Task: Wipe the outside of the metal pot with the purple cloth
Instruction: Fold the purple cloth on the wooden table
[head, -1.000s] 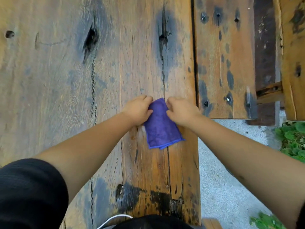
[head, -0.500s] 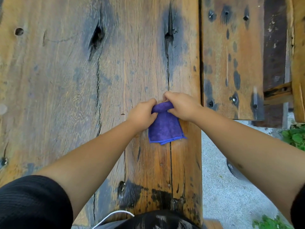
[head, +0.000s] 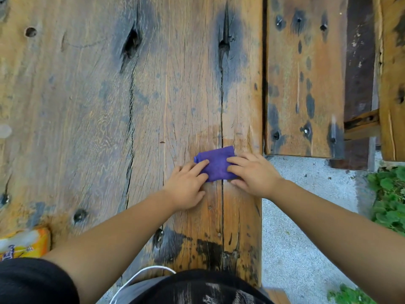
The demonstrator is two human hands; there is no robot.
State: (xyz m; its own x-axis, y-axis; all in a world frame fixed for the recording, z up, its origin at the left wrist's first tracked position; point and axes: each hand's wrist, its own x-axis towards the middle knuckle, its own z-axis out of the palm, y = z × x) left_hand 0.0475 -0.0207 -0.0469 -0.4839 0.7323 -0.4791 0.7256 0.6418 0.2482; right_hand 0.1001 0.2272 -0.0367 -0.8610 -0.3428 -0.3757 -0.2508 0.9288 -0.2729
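The purple cloth (head: 217, 162) lies folded small on the weathered wooden table (head: 109, 106), near its right edge. My left hand (head: 186, 185) rests at the cloth's near-left corner, its straight fingers pressing down on the fabric. My right hand (head: 252, 174) lies on the cloth's right side, fingers flat across it. No metal pot is in view.
A yellow-orange packet (head: 24, 242) sits at the table's near-left edge. A separate wooden bench plank (head: 304, 84) lies to the right, across a dark gap. Grey concrete ground (head: 306, 227) and green plants (head: 390, 198) are below right. A white cord (head: 135, 279) hangs at my waist.
Both hands gripped the cloth's far edge and folded it toward me. Now the cloth is a smaller, wider bundle, and both hands lie flat on it from the near side.
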